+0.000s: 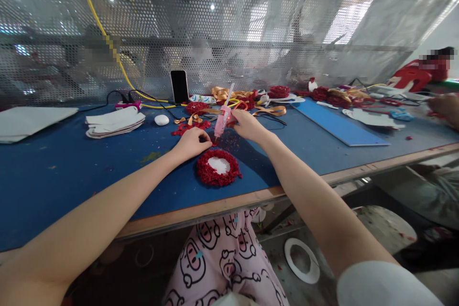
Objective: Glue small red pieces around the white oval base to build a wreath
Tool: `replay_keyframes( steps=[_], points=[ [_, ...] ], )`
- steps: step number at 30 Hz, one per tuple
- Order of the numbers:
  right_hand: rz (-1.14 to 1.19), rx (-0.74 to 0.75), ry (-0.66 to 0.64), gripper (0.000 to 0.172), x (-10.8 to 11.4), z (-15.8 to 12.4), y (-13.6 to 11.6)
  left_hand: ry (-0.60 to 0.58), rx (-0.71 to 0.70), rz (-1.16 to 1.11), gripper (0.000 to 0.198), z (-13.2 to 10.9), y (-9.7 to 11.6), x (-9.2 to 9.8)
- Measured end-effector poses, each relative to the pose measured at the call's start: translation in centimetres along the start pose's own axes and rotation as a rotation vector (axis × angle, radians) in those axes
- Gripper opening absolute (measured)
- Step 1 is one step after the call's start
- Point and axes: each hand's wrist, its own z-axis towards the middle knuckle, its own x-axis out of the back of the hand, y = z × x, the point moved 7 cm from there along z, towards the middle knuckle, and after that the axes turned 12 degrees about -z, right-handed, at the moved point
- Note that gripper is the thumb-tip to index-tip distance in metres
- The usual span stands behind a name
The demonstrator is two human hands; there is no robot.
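Bare forearms (103,220) and a white sleeve (380,284) lie nearest the camera, with patterned trousers (224,265) between them below the edge of the blue table (82,172). By the right hand (249,126) a pink glue gun (221,122) is grasped, tilted with its nozzle down and its glue stick (230,93) standing up from the back. The left hand (192,146) is rested on the table with its fingers bent towards a small red scrap (214,144) under the nozzle; whether the scrap is pinched or only touched cannot be told, nor whether it is met by the nozzle.

A red wreath (218,181) with a white centre is laid flat on the table on the near side of the hands, touched by neither. Red pieces (191,127) and gold ribbon (274,111) are strewn beyond, and a phone (180,87) is propped upright at the back.

For clean work, the scrap is best steadied by its far edge, since the left fingertips appear very close to a tip that is presumably hot. The gun should be squeezed lightly so that only a small bead is laid, and the tip should be lifted with a slight twist so that strings are cut off. Loose red crumbs (234,143) nearby could be caught in wet glue and are best brushed aside.
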Motion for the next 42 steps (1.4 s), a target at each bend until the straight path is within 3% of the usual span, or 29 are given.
replay_keyframes(
  steps=[7, 15, 21, 26, 29, 33, 38, 42],
  points=[
    [-0.027, 0.027, 0.018, 0.014, 0.7, 0.0, -0.7, -0.024, -0.039, -0.002, 0.012, 0.2, -0.1, -0.2],
    [-0.082, 0.101, 0.199, 0.032, 3.6, -0.5, -3.2, -0.027, -0.004, -0.021, 0.015, 0.3, -0.5, -0.4],
    [-0.069, 0.208, 0.297, 0.04, 4.5, -0.7, -3.8, -0.01, 0.018, 0.023, 0.015, 0.6, -1.0, -0.5],
    [-0.15, -0.006, 0.309, 0.039, 4.5, -0.7, -1.9, -0.018, -0.03, -0.001, 0.018, 0.4, -0.5, -0.4],
    [-0.249, -0.218, 0.234, 0.039, 3.6, -0.8, -0.2, -0.039, -0.049, -0.032, 0.021, 0.3, -0.3, -0.4],
    [-0.302, -0.422, -0.001, 0.035, 1.1, -1.2, 2.1, -0.038, -0.055, -0.062, 0.018, 0.3, -0.4, -0.4],
    [-0.21, -0.394, -0.21, 0.03, -0.9, -1.2, 2.9, -0.03, -0.062, -0.084, 0.013, 0.4, -0.5, -0.5],
    [-0.197, -0.411, -0.175, 0.034, -0.6, -1.1, 2.8, -0.014, -0.05, -0.068, 0.013, 0.4, -0.5, -0.4]
  ],
)
